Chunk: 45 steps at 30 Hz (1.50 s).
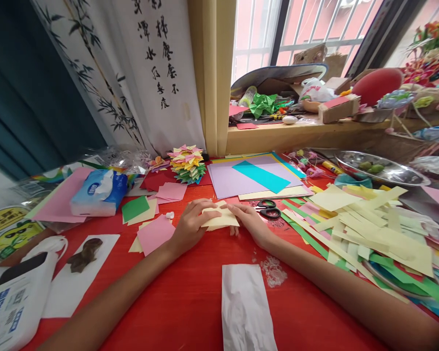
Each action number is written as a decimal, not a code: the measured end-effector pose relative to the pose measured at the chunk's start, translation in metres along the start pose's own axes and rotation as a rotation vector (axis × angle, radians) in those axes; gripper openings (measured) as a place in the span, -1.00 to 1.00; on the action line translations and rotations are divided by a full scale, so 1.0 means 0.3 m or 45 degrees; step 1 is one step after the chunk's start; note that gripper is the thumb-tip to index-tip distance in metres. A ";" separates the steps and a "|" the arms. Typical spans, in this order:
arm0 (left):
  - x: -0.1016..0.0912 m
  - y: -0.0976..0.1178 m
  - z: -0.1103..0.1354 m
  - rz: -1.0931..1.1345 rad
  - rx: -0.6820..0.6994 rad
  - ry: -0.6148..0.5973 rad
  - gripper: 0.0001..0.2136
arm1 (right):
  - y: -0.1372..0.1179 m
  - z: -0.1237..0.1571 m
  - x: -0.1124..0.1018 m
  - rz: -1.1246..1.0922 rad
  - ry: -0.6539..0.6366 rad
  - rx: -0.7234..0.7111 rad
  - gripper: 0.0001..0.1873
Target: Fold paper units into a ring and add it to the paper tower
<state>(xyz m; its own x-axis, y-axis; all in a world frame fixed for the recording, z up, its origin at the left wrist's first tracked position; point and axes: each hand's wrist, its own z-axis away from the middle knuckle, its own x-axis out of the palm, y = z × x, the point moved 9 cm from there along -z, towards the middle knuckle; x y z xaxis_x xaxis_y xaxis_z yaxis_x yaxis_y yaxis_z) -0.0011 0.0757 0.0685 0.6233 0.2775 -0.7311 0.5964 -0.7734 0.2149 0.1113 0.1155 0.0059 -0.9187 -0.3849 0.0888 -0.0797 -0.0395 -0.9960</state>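
Yellow paper [221,218] lies on the red desk [190,292], centre, just ahead of the person and between both hands. Left hand [192,224]: grip closed over the sheet's left edge, fingers curled on top; thumb not clearly visible. Right hand [250,222]: grip open, fingers laid flat along the right part, pressing down and holding nothing. Progress, judged: a second layer shows under the near edge, so at least one fold looks made; the piece is flat and plain, far from the finished look of the stack of folded pieces [187,163] at the back of the desk. Most folding seems left. Orientation: long axis runs left to right across the person, slightly tilted, right end a little nearer; short axis points away toward the window. Scissors [268,209] lie just beyond the right hand, untouched. Pink square [154,234] sits just left of the left wrist. Heap of cut yellow strips [380,229] lies well to the right.
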 end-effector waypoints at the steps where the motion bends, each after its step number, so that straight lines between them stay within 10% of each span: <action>1: 0.011 0.015 -0.002 -0.012 0.049 -0.044 -0.74 | -0.003 -0.003 -0.015 -0.027 0.049 -0.027 -0.66; 7: 0.032 0.056 -0.014 -0.122 0.141 -0.118 -0.79 | 0.002 -0.012 -0.055 -0.160 0.162 -0.103 -0.73; 25: 0.059 -0.098 -0.008 0.165 -0.441 -0.143 -0.74 | -0.016 -0.012 0.019 -0.314 -0.084 -0.080 -0.66; 45: 0.107 -0.052 -0.007 0.129 -0.299 -0.319 -0.79 | -0.005 -0.015 0.002 -0.263 0.016 -0.074 -0.73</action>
<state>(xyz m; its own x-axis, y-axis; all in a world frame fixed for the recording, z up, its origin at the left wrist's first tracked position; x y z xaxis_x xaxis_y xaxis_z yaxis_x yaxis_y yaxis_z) 0.0106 0.0977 0.0432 0.5593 0.0355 -0.8282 0.6559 -0.6299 0.4160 0.1092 0.1194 0.0075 -0.8852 -0.3629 0.2912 -0.2884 -0.0630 -0.9554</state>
